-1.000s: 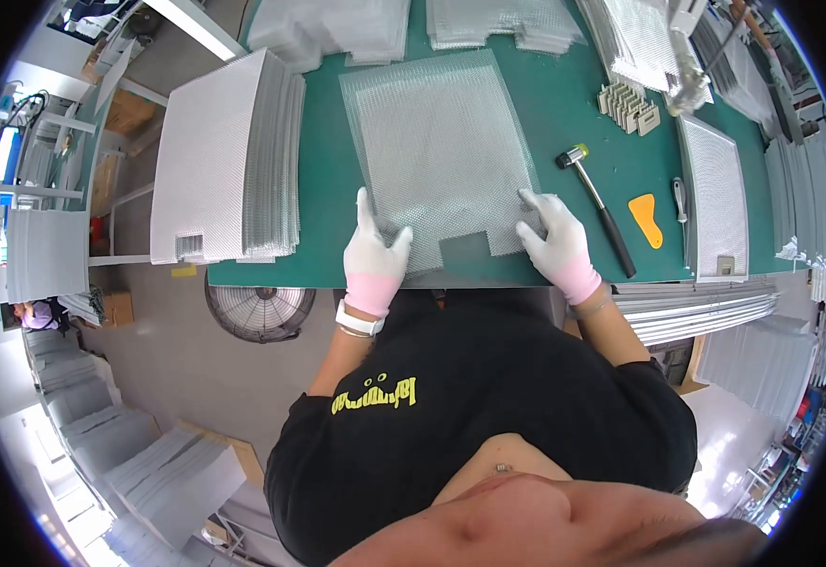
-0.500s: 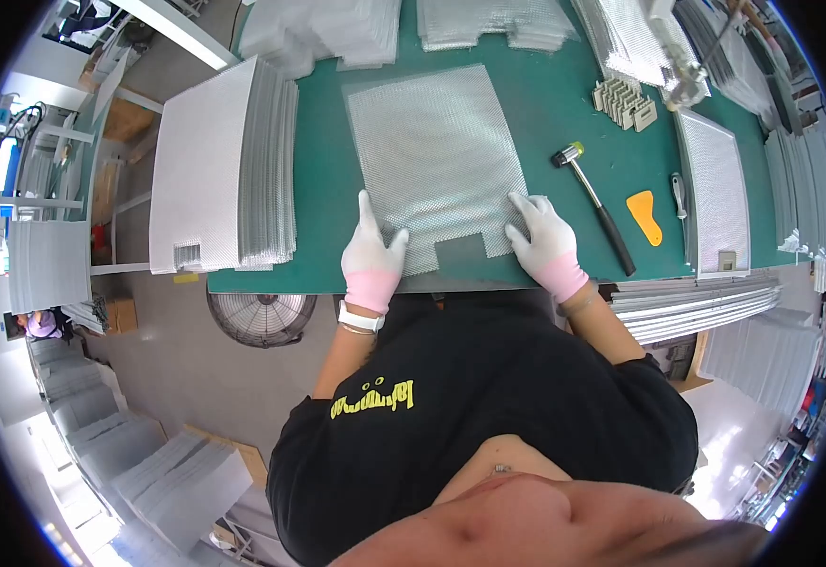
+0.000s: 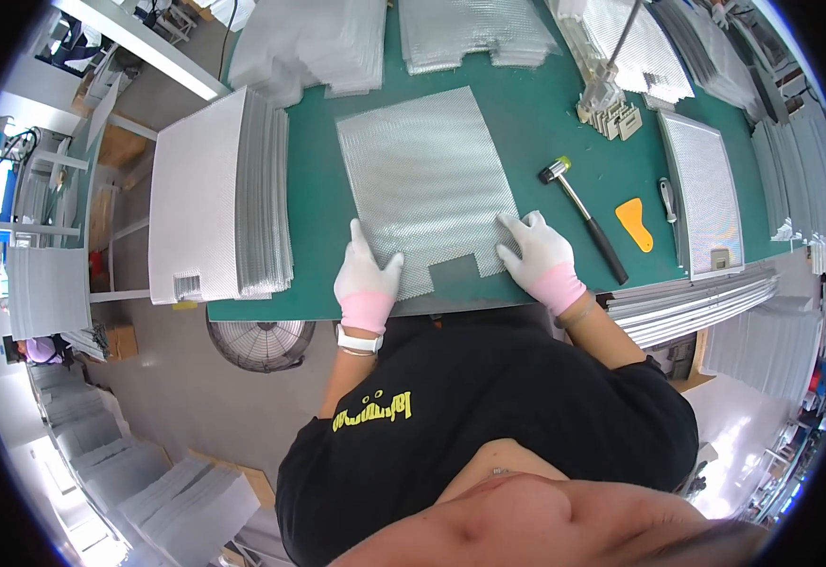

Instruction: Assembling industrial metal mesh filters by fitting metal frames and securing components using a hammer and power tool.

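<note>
Both hands are gloved in white with pink cuffs. The left hand [image 3: 368, 274] is laid flat, palm down, fingers extended forward. The right hand [image 3: 538, 255] is likewise flattened, fingers spread. A watch is worn on the left wrist.

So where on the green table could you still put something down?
Bare green mat lies between the mesh sheet under both hands and the hammer, and in a strip between that sheet and the tall stack of sheets on the left. The right side, around the orange scraper and framed mesh panel, is crowded.
</note>
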A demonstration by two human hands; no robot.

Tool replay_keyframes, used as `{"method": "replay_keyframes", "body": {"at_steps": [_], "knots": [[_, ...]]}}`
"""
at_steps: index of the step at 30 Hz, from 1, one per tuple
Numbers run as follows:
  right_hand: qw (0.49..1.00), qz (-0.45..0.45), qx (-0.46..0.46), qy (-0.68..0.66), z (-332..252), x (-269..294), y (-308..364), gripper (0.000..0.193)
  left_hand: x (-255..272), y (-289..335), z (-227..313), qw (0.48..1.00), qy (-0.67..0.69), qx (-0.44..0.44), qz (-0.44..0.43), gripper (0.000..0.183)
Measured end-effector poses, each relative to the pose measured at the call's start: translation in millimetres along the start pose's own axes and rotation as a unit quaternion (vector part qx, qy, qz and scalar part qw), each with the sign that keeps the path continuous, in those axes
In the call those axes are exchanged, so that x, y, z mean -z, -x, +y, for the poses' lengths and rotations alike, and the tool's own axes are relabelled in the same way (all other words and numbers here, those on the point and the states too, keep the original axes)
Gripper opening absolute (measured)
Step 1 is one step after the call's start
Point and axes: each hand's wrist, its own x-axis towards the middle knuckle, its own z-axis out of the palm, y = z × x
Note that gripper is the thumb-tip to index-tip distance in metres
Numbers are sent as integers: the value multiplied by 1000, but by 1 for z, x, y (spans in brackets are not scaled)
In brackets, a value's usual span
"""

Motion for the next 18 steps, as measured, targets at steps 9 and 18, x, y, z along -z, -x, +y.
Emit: {"method": "replay_keyframes", "body": {"at_steps": [9, 18], "knots": [[962, 251, 107, -27, 58, 73, -174, 37, 2, -19, -25, 972, -145, -184, 5, 69], [968, 66, -151, 191, 67, 115, -324, 36, 24, -9, -5, 964, -123, -201, 121, 77]]}}
